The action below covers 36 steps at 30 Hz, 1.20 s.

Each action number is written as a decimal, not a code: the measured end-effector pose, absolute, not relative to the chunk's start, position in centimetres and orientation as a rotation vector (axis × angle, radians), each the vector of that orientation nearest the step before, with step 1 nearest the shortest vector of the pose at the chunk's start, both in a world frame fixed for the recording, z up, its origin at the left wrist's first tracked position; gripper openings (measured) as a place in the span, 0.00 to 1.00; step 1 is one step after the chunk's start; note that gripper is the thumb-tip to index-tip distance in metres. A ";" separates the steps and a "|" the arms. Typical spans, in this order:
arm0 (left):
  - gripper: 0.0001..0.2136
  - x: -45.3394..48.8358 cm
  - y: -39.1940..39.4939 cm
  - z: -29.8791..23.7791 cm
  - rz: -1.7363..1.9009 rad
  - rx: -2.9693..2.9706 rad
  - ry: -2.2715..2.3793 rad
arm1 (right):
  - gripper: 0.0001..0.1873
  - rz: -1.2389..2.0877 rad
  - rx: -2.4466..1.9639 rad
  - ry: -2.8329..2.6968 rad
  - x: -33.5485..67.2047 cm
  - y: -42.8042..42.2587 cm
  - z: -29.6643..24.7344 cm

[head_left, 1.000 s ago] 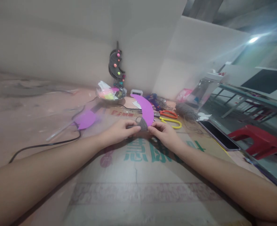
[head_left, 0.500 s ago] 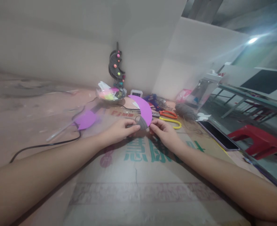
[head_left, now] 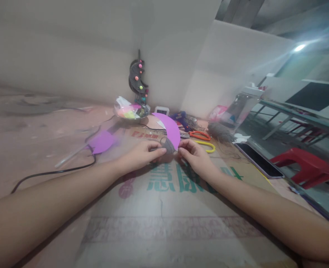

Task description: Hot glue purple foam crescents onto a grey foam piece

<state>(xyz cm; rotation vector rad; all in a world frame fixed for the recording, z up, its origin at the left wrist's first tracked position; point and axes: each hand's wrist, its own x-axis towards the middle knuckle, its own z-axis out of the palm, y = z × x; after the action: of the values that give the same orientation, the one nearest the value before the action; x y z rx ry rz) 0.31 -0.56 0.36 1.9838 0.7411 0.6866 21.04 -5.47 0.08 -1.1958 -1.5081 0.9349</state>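
A purple crescent-shaped paper piece (head_left: 171, 126) stands up between my hands, its lower end wrapped in grey yarn (head_left: 168, 145). My left hand (head_left: 150, 149) pinches the wrapped end, thumb on top and fingers behind. At the crescent's right edge, my right hand (head_left: 191, 150) is closed in a pinch by the yarn; what lies between those fingertips is too small to make out. Behind the right hand are scissors with an orange handle (head_left: 200, 135) and a yellow handle (head_left: 209, 146).
Printed cardboard (head_left: 159, 208) covers the table. At the back stand a bowl of scraps (head_left: 131, 116), a yarn-wrapped crescent with colored balls (head_left: 138, 76) and a blue glue gun (head_left: 182, 120). Purple paper (head_left: 101, 142) and a black cord (head_left: 55, 172) lie left; a yarn ball (head_left: 220, 131) and phone (head_left: 259, 160) right.
Almost nothing differs. The fingers of my right hand have shifted very slightly at the crescent's edge; my left hand keeps its pinch on the wrapped end.
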 end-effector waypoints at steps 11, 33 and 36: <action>0.15 0.3 -0.7 0.2 0.630 2.006 0.731 | 0.16 0.915 -1.212 -1.480 20.8 -6.2 1.1; 0.13 0.4 -0.9 0.6 0.753 1.563 0.721 | 0.03 0.280 -1.168 -1.881 21.2 -6.9 0.9; 0.12 0.5 -1.0 0.7 0.779 1.480 0.722 | 0.03 0.174 -1.248 -1.848 21.9 -6.2 1.6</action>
<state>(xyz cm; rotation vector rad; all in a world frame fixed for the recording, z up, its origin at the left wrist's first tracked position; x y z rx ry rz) 0.45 -1.03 0.66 1.4797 0.7215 0.7788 21.91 -6.24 1.57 -1.2478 -1.8482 0.1738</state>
